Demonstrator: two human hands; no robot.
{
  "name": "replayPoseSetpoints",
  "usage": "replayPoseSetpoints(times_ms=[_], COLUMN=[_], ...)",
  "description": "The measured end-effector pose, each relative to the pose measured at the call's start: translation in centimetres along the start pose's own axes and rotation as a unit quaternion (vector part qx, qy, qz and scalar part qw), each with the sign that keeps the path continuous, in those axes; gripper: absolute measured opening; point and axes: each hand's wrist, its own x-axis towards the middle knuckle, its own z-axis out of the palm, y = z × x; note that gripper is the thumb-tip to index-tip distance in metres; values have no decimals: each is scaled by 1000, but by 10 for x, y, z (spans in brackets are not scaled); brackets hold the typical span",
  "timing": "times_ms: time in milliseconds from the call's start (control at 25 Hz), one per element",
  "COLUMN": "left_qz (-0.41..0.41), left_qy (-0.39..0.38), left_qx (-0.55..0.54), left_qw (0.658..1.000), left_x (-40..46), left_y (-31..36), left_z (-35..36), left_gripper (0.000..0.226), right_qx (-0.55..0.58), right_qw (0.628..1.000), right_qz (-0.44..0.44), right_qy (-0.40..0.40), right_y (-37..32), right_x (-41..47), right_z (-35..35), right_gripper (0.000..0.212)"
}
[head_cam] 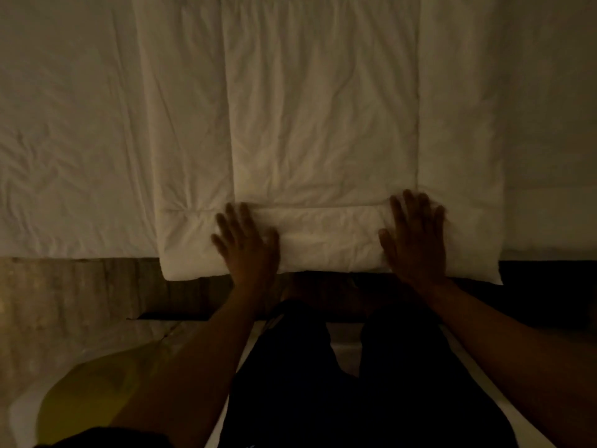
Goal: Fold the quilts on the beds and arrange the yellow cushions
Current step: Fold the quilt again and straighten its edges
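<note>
Here, the scene reads as follows.

Quilt: the white quilt [323, 124] lies on the bed as a long folded band running away from the person, its near end overhanging the mattress edge, with a narrow turned-up strip across that end.

Left hand: the left hand [247, 244] lies flat on the left end of that strip, fingers spread wide and straight, gripping nothing; it is smeared by blur.

Right hand: the right hand [416, 234] presses flat on the right end of the strip, fingers straight and slightly apart, also holding nothing.

Step in hand: I judge it to be pressing down or rolling the near end to begin the next fold.

Risk, spring-back: the padded strip looks puffy; with only flat palms on it, it may unroll once pressure lifts.

Risk, skew: the hands sit at slightly different depths, so an uneven push could set the fold crooked against the long side seams.

Risk, slide: the near end hangs past the mattress, and a pull toward the person could drag the whole band off toward the floor.

Yellow cushion: a yellow cushion [97, 392] lies low at the left, near the person's left arm, well apart from the quilt and untouched.

Sheet: the creased bed sheet [64, 140] is bare at the left.

Obstruction: the person's dark-clad legs [323, 383] stand close against the bed; dim light hides finer detail.
</note>
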Motion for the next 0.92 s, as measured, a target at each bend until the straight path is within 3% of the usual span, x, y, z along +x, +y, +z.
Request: replayPoseSetpoints(times_ms=[120, 320, 440, 600, 720, 920], left_qz=[79, 8, -32, -113, -54, 84], left_qy=[-30, -97, -135, -87, -79, -152], left_qx=[72, 92, 84, -4, -48, -12], left_qw=[994, 991, 987, 990, 994, 985], left_x=[-42, -73, -77, -72, -73, -88], left_y=[18, -3, 18, 85, 136, 209], left_z=[35, 58, 47, 8, -5, -1], left_gripper=[75, 78, 83, 66, 56, 42], right_qx=[3, 55, 71, 82, 119, 209], right_qw=[999, 996, 995, 991, 986, 950], right_qz=[31, 44, 20, 4, 14, 144], right_qy=[-5, -48, -73, -105, -116, -184], right_y=[36, 82, 93, 102, 110, 120], right_x=[-14, -48, -53, -50, -50, -72], right_z=[1, 14, 7, -23, -38, -60], right_gripper=[69, 76, 74, 70, 69, 72])
